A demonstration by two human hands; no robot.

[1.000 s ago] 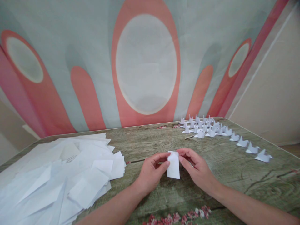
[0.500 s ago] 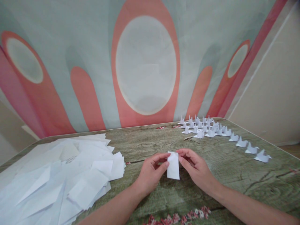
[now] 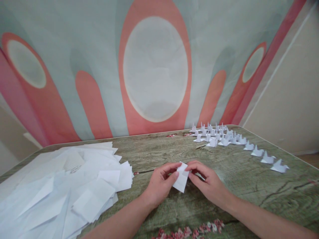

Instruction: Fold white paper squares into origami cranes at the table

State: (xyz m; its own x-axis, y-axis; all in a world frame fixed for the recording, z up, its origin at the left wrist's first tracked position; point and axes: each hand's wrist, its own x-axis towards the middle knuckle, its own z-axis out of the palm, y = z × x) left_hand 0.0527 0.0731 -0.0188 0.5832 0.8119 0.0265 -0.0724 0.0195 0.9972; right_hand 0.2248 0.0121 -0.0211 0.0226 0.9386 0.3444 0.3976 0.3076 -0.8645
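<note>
- The folded paper slip (image 3: 181, 181), upright half a second ago, now tilts left at centre frame.
- Left hand (image 3: 160, 184) and right hand (image 3: 208, 182) both pinch its top edge, likely working a new crease.
- Folded paper figures (image 3: 224, 139) sit upper right; loose sheets (image 3: 62, 186) lower left.

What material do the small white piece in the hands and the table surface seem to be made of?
White piece: thin matte paper, with a sharp fold and bending between both hands' fingers. Table: wood-grain look, greenish, with printed flowers; probably a laminate or a cover, not bare wood.
</note>
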